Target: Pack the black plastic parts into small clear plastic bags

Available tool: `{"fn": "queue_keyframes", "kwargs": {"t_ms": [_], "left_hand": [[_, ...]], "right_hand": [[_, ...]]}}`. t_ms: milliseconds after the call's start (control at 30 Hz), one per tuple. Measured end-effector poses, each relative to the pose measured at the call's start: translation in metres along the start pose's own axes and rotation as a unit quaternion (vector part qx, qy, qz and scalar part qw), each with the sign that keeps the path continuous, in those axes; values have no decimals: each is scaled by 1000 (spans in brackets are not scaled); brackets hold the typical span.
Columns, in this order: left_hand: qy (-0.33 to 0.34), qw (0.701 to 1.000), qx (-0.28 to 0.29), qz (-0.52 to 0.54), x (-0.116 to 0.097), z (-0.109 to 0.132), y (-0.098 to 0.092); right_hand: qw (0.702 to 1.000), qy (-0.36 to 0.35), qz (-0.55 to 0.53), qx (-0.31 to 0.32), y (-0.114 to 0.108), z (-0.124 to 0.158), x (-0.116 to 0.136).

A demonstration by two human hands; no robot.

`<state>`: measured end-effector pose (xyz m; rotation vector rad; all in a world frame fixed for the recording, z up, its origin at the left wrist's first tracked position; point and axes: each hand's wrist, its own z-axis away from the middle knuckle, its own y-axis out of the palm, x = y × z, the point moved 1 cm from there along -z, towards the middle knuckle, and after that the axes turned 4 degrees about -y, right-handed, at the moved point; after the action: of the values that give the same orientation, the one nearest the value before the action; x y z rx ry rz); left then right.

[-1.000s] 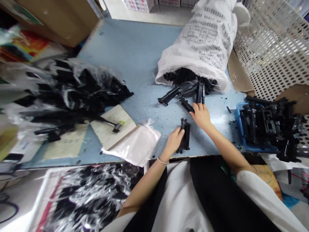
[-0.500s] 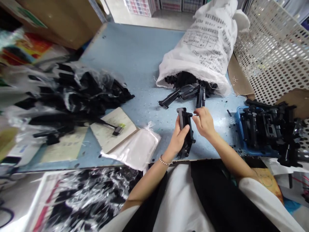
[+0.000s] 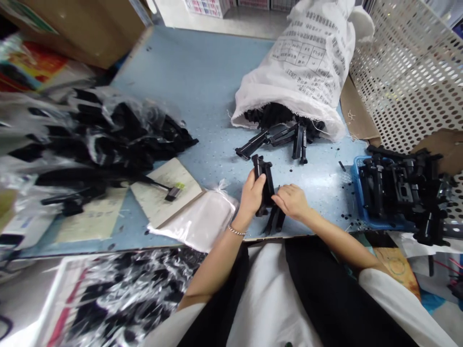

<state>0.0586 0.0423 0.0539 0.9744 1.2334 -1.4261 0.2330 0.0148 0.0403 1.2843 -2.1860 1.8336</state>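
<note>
My left hand point(image 3: 251, 195) is closed around a long black plastic part point(image 3: 266, 185), holding it lengthwise over the front of the table. Close on its right side, my right hand point(image 3: 292, 201) has its fingers pinched together at the lower edge of that part. What sits between those fingertips is hidden. Below both hands, another black piece point(image 3: 275, 220) lies near the table's front edge. Similar black parts point(image 3: 252, 144) lie farther back, at the mouth of a white woven sack point(image 3: 304, 62).
On the right, a blue basket point(image 3: 357, 190) is heaped with black parts beside a perforated white crate point(image 3: 405, 72). To the left are a pad point(image 3: 164, 205), clear plastic bags point(image 3: 202, 224) and a pile of bagged black pieces point(image 3: 119, 125). Small black bits dot the blue tabletop point(image 3: 188, 67).
My right hand has moved from the part's upper end down to its lower right side. My left hand has shifted slightly left with the part. The view has moved a little too.
</note>
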Motion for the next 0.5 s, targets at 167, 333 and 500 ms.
{"fn": "queue_keyframes", "kwargs": {"t_ms": [167,333,500], "left_hand": [[-26,974,9,-224,37,12,-4],[44,951,-24,-305,56,31,9],[79,994,16,-73,20,12,24]], "right_hand": [[962,206,-18,-178,-22,-54,-84],[940,278,-62,-187,-28,-79,-141],[965,183,-51,-182,-13,-41,-72]]}}
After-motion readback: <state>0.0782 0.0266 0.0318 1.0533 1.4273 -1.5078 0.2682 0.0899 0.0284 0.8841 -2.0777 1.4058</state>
